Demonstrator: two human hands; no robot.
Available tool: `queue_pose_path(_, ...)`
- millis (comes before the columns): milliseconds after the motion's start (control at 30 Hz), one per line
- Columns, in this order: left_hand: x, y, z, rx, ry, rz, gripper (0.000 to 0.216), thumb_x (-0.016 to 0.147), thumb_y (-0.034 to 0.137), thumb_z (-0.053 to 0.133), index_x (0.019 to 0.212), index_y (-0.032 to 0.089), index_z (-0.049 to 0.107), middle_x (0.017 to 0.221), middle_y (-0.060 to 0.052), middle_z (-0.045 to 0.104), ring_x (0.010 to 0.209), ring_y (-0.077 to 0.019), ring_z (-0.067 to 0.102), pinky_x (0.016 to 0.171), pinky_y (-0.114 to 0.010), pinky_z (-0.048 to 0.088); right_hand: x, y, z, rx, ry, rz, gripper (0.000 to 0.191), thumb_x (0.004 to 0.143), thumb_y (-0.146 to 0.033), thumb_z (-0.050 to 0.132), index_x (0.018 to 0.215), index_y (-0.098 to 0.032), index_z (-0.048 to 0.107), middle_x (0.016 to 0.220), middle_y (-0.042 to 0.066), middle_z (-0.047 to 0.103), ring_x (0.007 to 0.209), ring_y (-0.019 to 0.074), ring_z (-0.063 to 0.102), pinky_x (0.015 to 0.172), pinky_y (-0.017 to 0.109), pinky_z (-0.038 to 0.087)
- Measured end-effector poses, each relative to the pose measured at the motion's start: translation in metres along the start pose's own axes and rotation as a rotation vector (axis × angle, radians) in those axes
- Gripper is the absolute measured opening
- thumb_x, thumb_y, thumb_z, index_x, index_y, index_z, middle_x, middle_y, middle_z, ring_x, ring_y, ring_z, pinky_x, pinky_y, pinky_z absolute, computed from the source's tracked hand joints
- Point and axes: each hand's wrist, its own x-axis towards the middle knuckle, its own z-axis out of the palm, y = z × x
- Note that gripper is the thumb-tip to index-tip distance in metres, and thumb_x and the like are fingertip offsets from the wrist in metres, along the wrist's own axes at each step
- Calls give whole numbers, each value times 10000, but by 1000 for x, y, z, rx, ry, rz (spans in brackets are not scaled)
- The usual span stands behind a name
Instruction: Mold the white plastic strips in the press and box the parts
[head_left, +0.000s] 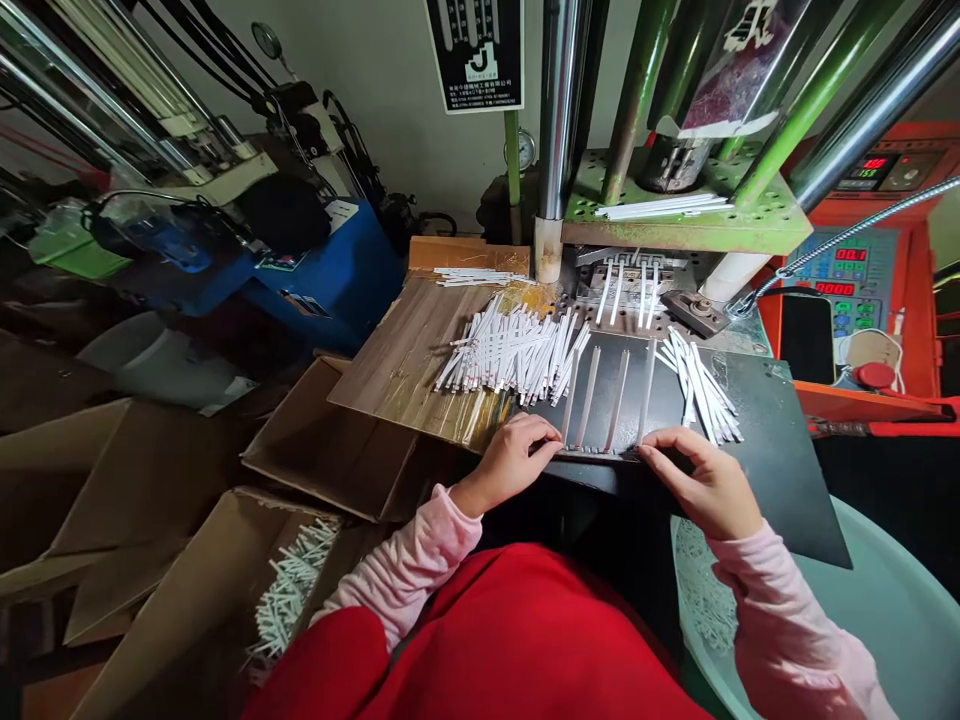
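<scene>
A comb-like piece (616, 400) lies on the black board at the front edge. Several thin, pale strips run away from me from its front bar. With thumb and fingertips, my left hand (514, 458) pinches the left end of that bar. At the bar's right end my right hand (709, 485) does the same, fingers closed. Just beyond my left hand is a large heap of white strips (506, 345). To the right of the piece lies a smaller pile of white strips (699, 385). What exactly the fingertips press on is partly hidden.
The press (686, 232) stands behind the board (787, 480), with white strips in its lower part. A phone (808, 337) leans by the orange control box (916, 300). Cardboard boxes (315, 440), one with white pieces, stand at left; a pale green tub (862, 620) is below right.
</scene>
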Motion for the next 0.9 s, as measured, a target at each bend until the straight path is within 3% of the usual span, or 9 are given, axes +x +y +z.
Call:
queue_pose_path(133, -3, -4, 3, 24, 32, 39, 116, 891, 124, 682, 785, 167, 699, 843, -44, 751, 834, -180, 667, 809, -306, 512, -2, -1, 14, 31, 33, -60, 223, 917, -429, 624, 834, -234, 692, 850, 39, 717, 806, 203, 668, 776, 339, 504)
queue_pose_path(433, -3, 0, 1, 29, 47, 55, 122, 910, 128, 655, 799, 168, 687, 861, -50, 747, 828, -174, 665, 803, -308, 513, -2, 1, 21, -24, 13, -126, 177, 944, -374, 613, 850, -238, 678, 849, 30, 718, 814, 203, 669, 784, 354, 491)
queue_pose_path(533, -5, 0, -1, 33, 30, 36, 131, 913, 115, 646, 798, 167, 680, 856, -44, 743, 836, -176, 661, 809, -313, 508, -5, 0, 15, -20, -20, -122, 161, 946, -372, 607, 872, -243, 670, 911, 35, 734, 871, 209, 688, 811, 355, 512)
queue_pose_path(633, -6, 0, -4, 71, -17, 6, 35, 880, 129, 702, 898, 157, 690, 919, -51, 741, 897, -197, 658, 834, -334, 511, 4, 0, -7, -13, -42, -62, 219, 937, -415, 619, 1081, -258, 672, 1074, 50, 744, 970, 217, 701, 869, 356, 535)
queue_pose_path(733, -7, 0, -6, 149, -107, -21, 278, 787, 196, 825, 1034, 167, 701, 1016, -58, 727, 967, -230, 642, 866, -370, 513, 45, 7, -37, -40, 51, -21, 357, 917, -474, 628, 1202, -261, 640, 1121, 62, 739, 993, 227, 699, 917, 372, 533)
queue_pose_path(833, -6, 0, -5, 215, -163, -61, 294, 744, 188, 859, 1003, 193, 722, 1004, -40, 707, 953, -232, 626, 857, -381, 506, 121, 25, -57, -126, 134, 25, 366, 885, -466, 651, 1151, -216, 666, 1121, 90, 732, 992, 243, 688, 962, 395, 512)
queue_pose_path(900, -6, 0, -3, 227, -167, -95, 278, 731, 152, 859, 971, 196, 726, 986, -35, 699, 934, -229, 624, 842, -380, 504, 181, 40, -59, -224, 137, 194, 373, 911, -367, 630, 1227, -168, 636, 1108, 116, 727, 982, 240, 680, 951, 398, 513)
